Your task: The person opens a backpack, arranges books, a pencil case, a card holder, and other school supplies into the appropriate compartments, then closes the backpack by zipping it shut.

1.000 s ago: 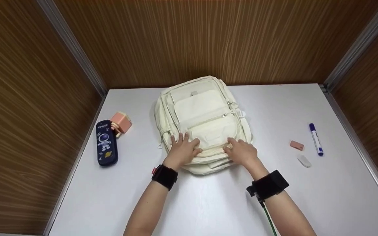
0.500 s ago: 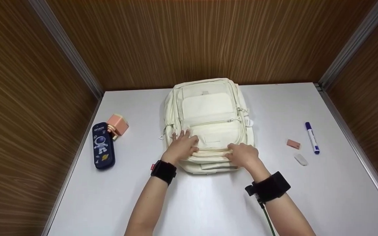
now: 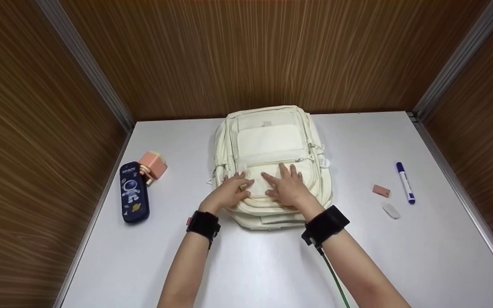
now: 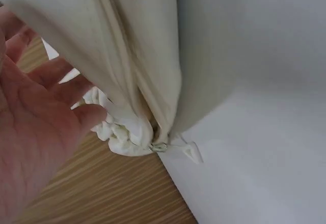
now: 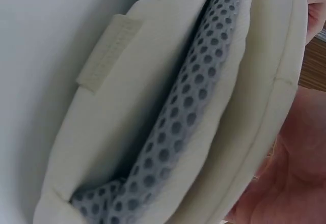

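Observation:
A cream backpack [image 3: 270, 141] lies front side up at the middle of the table, its bottom end toward me. On its lower left part rests my left hand [image 3: 226, 194], fingers spread over the fabric. My right hand [image 3: 290, 192] lies spread on the lower front pocket, fingertips just below a zipper [image 3: 291, 161]. In the left wrist view, the left palm [image 4: 35, 112] faces the bag's side, fingers loosely bent beside it. The right wrist view shows grey mesh [image 5: 173, 132] along the bag's bottom end, with the right palm [image 5: 300, 168] beyond the fabric edge.
At the left of the table [image 3: 246, 273], a dark blue pencil case [image 3: 134, 192] with an astronaut stands against a pink pencil sharpener-like block [image 3: 153, 164]. On the right lie a blue-and-white marker [image 3: 405, 182], a small pink block [image 3: 381, 191] and a whitish piece [image 3: 391, 211]. Wood-patterned panels surround the table.
The backpack has turned to lie straighter and shifted a little right. My right hand has moved from its lower right edge leftward onto the front pocket, its fingers now spread.

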Demonstrator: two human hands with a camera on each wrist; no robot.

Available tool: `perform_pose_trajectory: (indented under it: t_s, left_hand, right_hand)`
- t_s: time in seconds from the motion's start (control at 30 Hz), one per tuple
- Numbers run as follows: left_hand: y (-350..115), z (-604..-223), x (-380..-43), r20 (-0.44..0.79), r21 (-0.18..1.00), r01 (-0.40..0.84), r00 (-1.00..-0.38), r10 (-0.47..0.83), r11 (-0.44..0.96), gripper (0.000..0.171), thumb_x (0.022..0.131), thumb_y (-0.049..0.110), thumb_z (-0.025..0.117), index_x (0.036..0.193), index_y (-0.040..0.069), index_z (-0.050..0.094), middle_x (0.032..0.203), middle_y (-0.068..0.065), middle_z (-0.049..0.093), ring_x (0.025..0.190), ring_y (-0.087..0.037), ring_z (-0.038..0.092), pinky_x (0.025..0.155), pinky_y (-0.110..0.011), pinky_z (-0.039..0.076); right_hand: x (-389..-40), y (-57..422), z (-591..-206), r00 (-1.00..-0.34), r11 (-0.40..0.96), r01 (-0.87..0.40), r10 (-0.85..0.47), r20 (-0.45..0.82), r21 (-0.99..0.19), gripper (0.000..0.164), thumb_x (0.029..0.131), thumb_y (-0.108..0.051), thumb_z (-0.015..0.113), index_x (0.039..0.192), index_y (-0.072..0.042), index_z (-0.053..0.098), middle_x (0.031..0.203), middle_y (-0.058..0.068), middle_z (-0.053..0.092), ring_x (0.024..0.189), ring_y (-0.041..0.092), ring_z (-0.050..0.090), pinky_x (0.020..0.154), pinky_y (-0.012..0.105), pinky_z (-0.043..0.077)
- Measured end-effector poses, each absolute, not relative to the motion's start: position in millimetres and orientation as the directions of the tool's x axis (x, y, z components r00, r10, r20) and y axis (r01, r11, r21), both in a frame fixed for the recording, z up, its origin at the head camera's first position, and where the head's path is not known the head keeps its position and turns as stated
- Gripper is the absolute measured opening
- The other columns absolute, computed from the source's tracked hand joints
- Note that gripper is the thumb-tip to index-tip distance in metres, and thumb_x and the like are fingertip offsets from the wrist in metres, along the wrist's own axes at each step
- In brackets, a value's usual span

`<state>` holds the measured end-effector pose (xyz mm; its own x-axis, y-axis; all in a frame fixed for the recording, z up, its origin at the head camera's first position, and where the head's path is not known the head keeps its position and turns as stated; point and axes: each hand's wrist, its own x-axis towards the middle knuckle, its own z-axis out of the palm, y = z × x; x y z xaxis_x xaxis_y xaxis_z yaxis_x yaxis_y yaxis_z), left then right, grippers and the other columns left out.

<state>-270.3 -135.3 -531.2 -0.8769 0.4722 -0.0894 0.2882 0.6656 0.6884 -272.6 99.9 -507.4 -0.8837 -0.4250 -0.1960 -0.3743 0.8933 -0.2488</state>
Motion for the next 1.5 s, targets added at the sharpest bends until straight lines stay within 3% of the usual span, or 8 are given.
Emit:
perform_pose_trajectory:
  t_s: [0.17, 0.27, 0.37, 0.53, 0.7, 0.9, 1.13, 1.5]
  left_hand:
    - [-154, -543, -281, 0.116, 0.884, 0.18, -0.978, 0.171, 0.431, 0.02, 0.095, 0.01, 0.064, 0.112, 0.0, 0.07, 0.108, -0.013, 0.068, 0.102, -0.028, 0.063, 0.089, -0.039, 0.05]
    - [-166, -552, -290, 0.18, 0.916, 0.136, -0.98, -0.083, 0.378, 0.016, 0.095, 0.002, 0.061, 0.107, -0.003, 0.068, 0.097, -0.013, 0.067, 0.09, -0.026, 0.063, 0.08, -0.037, 0.05]
    - [-176, -561, -297, 0.14, 0.902, 0.045, -0.971, -0.193, 0.43, 0.024, 0.096, -0.004, 0.053, 0.118, -0.006, 0.061, 0.103, -0.018, 0.064, 0.097, -0.03, 0.061, 0.085, -0.04, 0.049]
    - [-184, -571, -307, -0.001, 0.861, -0.077, -0.989, -0.151, 0.502, 0.041, 0.1, -0.004, 0.043, 0.141, -0.005, 0.044, 0.125, -0.025, 0.058, 0.119, -0.037, 0.054, 0.099, -0.044, 0.043]
    - [-183, -574, -314, -0.034, 0.847, -0.098, -0.991, -0.13, 0.523, 0.043, 0.101, -0.002, 0.044, 0.144, -0.002, 0.042, 0.124, -0.023, 0.06, 0.116, -0.034, 0.057, 0.097, -0.041, 0.044]
    - [-180, -574, -314, -0.014, 0.795, -0.132, -0.98, -0.2, 0.592, 0.033, 0.099, 0.001, 0.049, 0.131, 0.001, 0.056, 0.107, -0.019, 0.065, 0.097, -0.032, 0.062, 0.083, -0.043, 0.049]
    - [-181, -574, -311, 0.004, 0.743, -0.155, -0.972, -0.237, 0.651, 0.02, 0.096, 0.008, 0.058, 0.109, 0.0, 0.071, 0.105, -0.015, 0.07, 0.096, -0.032, 0.066, 0.083, -0.045, 0.05]
    - [-175, -573, -292, 0.029, 0.691, -0.166, -0.966, -0.256, 0.704, 0.016, 0.095, 0.009, 0.06, 0.096, 0.0, 0.073, 0.096, -0.016, 0.071, 0.089, -0.035, 0.067, 0.078, -0.047, 0.051]
  right_hand:
    - [-275, 99, -506, -0.885, 0.901, -0.362, -0.413, -0.216, -0.241, 0.06, 0.097, -0.048, 0.054, 0.152, -0.033, 0.035, 0.157, 0.031, 0.011, 0.137, 0.061, 0.008, 0.107, 0.069, 0.015]
    - [-275, 99, -505, -0.883, 0.902, -0.361, -0.412, -0.224, -0.237, 0.06, 0.097, -0.048, 0.054, 0.153, -0.034, 0.035, 0.156, 0.032, 0.011, 0.137, 0.062, 0.008, 0.107, 0.069, 0.015]
    - [-275, 99, -503, -0.881, 0.903, -0.36, -0.412, -0.231, -0.235, 0.06, 0.097, -0.047, 0.055, 0.152, -0.033, 0.035, 0.156, 0.033, 0.012, 0.136, 0.062, 0.009, 0.106, 0.07, 0.016]
    - [-276, 97, -501, -0.883, 0.907, -0.355, -0.405, -0.237, -0.227, 0.06, 0.097, -0.047, 0.057, 0.151, -0.033, 0.037, 0.155, 0.033, 0.014, 0.136, 0.062, 0.011, 0.106, 0.07, 0.017]
    - [-277, 94, -502, -0.881, 0.909, -0.353, -0.403, -0.247, -0.223, 0.06, 0.096, -0.048, 0.056, 0.152, -0.034, 0.036, 0.156, 0.032, 0.012, 0.136, 0.062, 0.01, 0.107, 0.069, 0.015]
    - [-277, 93, -503, -0.879, 0.907, -0.36, -0.408, -0.247, -0.216, 0.06, 0.097, -0.048, 0.055, 0.152, -0.035, 0.036, 0.156, 0.032, 0.012, 0.136, 0.062, 0.01, 0.107, 0.069, 0.016]
    - [-276, 93, -504, -0.885, 0.914, -0.371, -0.402, -0.236, -0.165, 0.06, 0.097, -0.05, 0.054, 0.152, -0.037, 0.035, 0.156, 0.031, 0.016, 0.137, 0.06, 0.015, 0.107, 0.067, 0.021]
    - [-274, 92, -508, -0.897, 0.918, -0.383, -0.396, -0.198, -0.104, 0.058, 0.097, -0.051, 0.051, 0.151, -0.038, 0.036, 0.154, 0.032, 0.022, 0.135, 0.06, 0.021, 0.105, 0.067, 0.026]
